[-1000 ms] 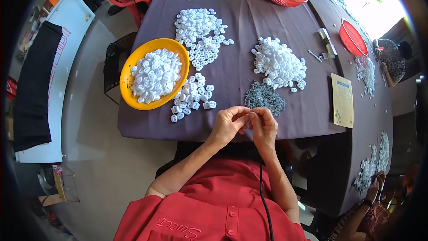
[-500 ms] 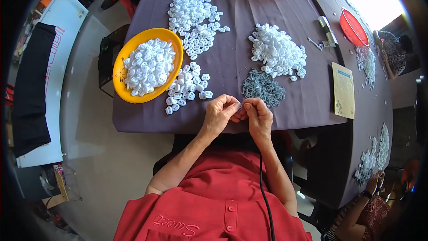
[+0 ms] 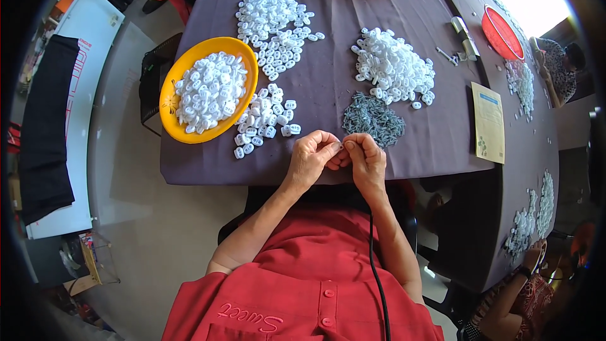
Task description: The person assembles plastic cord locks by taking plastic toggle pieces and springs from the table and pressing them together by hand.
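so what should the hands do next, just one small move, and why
I'd probably turn the small pale piece slightly to check it: the left hand and right hand seem to pinch it between them, near the grey pile, and their fingers mostly hide it.

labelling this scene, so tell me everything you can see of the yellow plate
The yellow plate is wide, rounded and glossy, perhaps plastic, with a dark flower-like motif on its left side. It sits right side up at the left edge of the dark tablecloth, heaped with small white pieces hiding its middle. Loose white pieces lie close along its right rim. The left hand is clear of it.
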Tool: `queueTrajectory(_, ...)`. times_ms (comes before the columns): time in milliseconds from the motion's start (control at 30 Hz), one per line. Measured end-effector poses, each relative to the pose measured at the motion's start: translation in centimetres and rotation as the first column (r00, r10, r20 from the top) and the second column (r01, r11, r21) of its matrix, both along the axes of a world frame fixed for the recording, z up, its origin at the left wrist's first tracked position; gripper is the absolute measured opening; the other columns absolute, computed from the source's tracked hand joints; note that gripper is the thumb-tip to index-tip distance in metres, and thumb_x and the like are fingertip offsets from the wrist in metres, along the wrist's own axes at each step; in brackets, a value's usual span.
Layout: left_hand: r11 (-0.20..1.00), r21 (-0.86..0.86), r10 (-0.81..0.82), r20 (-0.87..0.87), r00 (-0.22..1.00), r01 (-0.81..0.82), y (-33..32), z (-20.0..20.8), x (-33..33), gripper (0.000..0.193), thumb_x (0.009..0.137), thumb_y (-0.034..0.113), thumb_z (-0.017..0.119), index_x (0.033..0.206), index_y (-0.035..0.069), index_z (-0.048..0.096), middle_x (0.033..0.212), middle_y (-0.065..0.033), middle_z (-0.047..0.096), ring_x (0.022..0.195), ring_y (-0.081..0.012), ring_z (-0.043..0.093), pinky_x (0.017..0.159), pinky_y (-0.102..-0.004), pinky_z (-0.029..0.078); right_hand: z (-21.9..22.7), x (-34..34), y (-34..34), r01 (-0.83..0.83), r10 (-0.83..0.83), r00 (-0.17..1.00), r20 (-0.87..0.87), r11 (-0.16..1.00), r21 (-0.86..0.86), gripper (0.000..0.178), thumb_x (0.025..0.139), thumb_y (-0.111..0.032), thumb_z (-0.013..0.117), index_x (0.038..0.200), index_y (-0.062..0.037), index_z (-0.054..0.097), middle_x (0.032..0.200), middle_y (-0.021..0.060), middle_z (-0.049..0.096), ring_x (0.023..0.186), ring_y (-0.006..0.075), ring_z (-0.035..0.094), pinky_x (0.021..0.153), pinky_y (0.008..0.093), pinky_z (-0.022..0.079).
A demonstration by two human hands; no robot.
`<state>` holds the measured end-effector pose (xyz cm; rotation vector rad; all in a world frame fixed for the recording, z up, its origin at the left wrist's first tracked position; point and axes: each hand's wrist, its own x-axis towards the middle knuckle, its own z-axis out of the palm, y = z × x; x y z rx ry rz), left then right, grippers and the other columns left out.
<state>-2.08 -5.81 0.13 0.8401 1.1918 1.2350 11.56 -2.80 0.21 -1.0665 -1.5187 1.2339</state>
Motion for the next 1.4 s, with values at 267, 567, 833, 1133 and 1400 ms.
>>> queueTrajectory(267,1.0,-0.008,-0.013,-0.035,0.999,0.012,-0.1,-0.2,-0.1,0.011,0.089,0.009,0.056,0.092,-0.002,0.059,0.079,-0.0064,0.063,0.066,-0.0115,0.063,0.059,-0.0239,0.054,0.4,0.1,0.0,-0.03,0.03,0.999,0.025,1.0,-0.002,0.004,0.087,0.001,0.054,0.086,0.0011,0.057,0.068,0.0046,0.06,0.056,0.0081,0.056,0.052,0.0218,0.047)
queueTrajectory(567,1.0,-0.016,0.007,-0.008,1.0,-0.007,0.1,-0.1,0.0,0.01,0.089,0.007,0.057,0.091,-0.002,0.059,0.077,-0.0063,0.064,0.062,-0.0105,0.062,0.056,-0.0221,0.054,-0.1,-0.2,0.0,-0.013,0.012,0.997,0.07,1.0,0.012,0.003,0.086,0.001,0.055,0.084,0.0014,0.058,0.067,0.0053,0.061,0.056,0.0081,0.057,0.051,0.0223,0.047)
queueTrajectory(833,0.999,0.039,0.036,-0.041,0.999,-0.034,-0.1,-0.6,0.2,0.011,0.089,0.008,0.059,0.088,-0.003,0.059,0.076,-0.0063,0.064,0.062,-0.0098,0.062,0.056,-0.0216,0.053,0.2,-0.5,-0.1,-0.018,0.02,0.997,0.081,1.0,-0.025,0.005,0.086,-0.001,0.056,0.084,0.001,0.06,0.068,0.0047,0.061,0.056,0.0079,0.058,0.051,0.0215,0.047)
queueTrajectory(1133,0.999,0.04,0.005,0.021,1.0,-0.005,0.3,-0.4,-0.8,0.01,0.087,0.008,0.061,0.089,-0.002,0.059,0.077,-0.0063,0.063,0.065,-0.0114,0.063,0.058,-0.0237,0.055,1.5,0.0,0.9,-0.119,0.116,0.988,0.102,0.993,0.026,0.005,0.085,-0.002,0.058,0.088,0.0003,0.062,0.075,0.0067,0.061,0.062,0.0107,0.058,0.056,0.0237,0.048)
queueTrajectory(1400,0.997,0.047,0.052,0.099,0.994,-0.056,0.9,-0.7,-0.5,0.009,0.085,0.007,0.063,0.086,0.0,0.058,0.073,-0.006,0.062,0.061,-0.0117,0.062,0.055,-0.024,0.054,2.9,0.2,9.9,-0.185,-0.237,0.801,0.551,0.776,0.603,0.012,0.081,-0.003,0.056,0.09,-0.0022,0.064,0.082,0.0111,0.06,0.069,0.025,0.061,0.062,0.0347,0.049)
